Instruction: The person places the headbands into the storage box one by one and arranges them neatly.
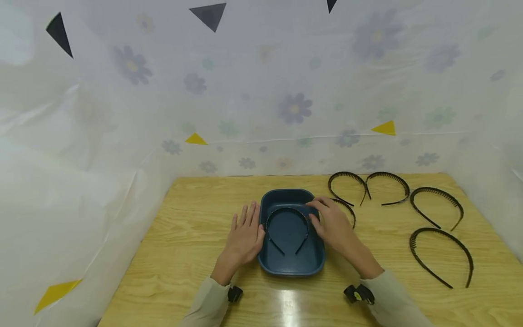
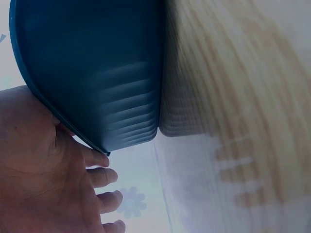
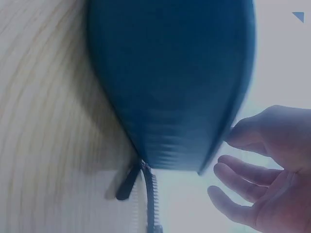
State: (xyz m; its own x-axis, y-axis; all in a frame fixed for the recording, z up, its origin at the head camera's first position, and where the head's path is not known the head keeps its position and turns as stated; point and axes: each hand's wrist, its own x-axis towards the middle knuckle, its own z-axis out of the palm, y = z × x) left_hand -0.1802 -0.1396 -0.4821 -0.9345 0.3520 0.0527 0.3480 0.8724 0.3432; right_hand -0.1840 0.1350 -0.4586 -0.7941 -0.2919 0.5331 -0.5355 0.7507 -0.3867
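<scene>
A dark blue tray [image 1: 291,268] sits on the table with one black headband [image 1: 287,209] lying inside it, ends toward me. My left hand [image 1: 244,236] rests along the tray's left rim, fingers straight; the left wrist view shows its thumb side against the rim of the tray [image 2: 131,58]. Over the right rim is my right hand [image 1: 333,225], thumb and fingers spread apart and lightly bent, with nothing between them. In the right wrist view that hand [image 3: 272,170] is beside the tray wall, and whether the thumb touches the rim is hard to tell.
Several toothed black headbands lie right of the tray: one headband [image 1: 347,206] partly behind my right hand, others at the back, and a headband [image 1: 470,259] at the near right. A patterned white sheet [image 1: 261,113] rises behind the wooden table [image 1: 196,213].
</scene>
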